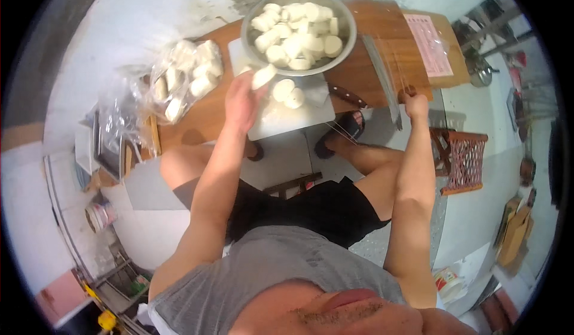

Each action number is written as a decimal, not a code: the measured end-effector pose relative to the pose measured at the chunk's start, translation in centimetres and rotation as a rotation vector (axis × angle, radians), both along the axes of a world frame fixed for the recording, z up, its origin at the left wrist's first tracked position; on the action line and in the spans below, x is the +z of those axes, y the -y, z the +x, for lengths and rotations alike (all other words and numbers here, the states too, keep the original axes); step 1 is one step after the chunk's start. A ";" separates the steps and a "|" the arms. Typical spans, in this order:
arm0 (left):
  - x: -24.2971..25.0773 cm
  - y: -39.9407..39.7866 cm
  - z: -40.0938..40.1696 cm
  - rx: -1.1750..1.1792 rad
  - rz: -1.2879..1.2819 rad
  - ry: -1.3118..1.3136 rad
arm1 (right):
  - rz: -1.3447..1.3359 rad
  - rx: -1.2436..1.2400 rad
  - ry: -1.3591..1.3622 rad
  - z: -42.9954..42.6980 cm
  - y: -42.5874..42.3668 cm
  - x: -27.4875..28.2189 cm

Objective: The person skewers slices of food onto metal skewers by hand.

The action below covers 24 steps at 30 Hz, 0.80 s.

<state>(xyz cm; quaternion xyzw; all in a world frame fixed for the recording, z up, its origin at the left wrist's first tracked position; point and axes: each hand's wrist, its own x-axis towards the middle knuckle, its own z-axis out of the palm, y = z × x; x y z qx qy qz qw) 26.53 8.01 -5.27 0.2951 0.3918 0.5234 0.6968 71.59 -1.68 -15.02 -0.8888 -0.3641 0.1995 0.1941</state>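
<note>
My left hand (242, 99) grips a thick pale slice of food (263, 76) above the left part of a white cutting board (278, 122). Two round slices (288, 94) lie on that board. Behind them a steel bowl (352, 34) holds many similar rounds; its front rim overlaps the board. At the table's right edge, my right hand (417, 106) is closed, beside a small brown object I cannot identify. Thin, wire-like lines run up from it, and whether they are in its grasp is unclear. A long grey bundle of thin rods (381, 77) lies just left of this hand.
A clear plastic bag (177, 72) with whole pale pieces rests on the left of the wooden table (372, 14). A pink printed sheet (429, 43) lies at the right on brown cardboard (450, 61). A folding stool (464, 162) stands right of my legs; dark trays (107, 144) are at left.
</note>
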 end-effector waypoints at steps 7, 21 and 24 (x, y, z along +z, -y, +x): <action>-0.8 0.1 -0.9 0.161 0.062 -0.345 | 0.400 -0.089 -0.461 -4.4 0.7 4.3; 2.4 3.9 -2.6 0.105 -0.056 0.217 | 0.382 0.316 -1.385 -30.2 8.8 8.4; 2.3 4.5 -4.5 0.131 -0.051 0.214 | 0.303 0.347 -1.344 -31.7 9.3 7.6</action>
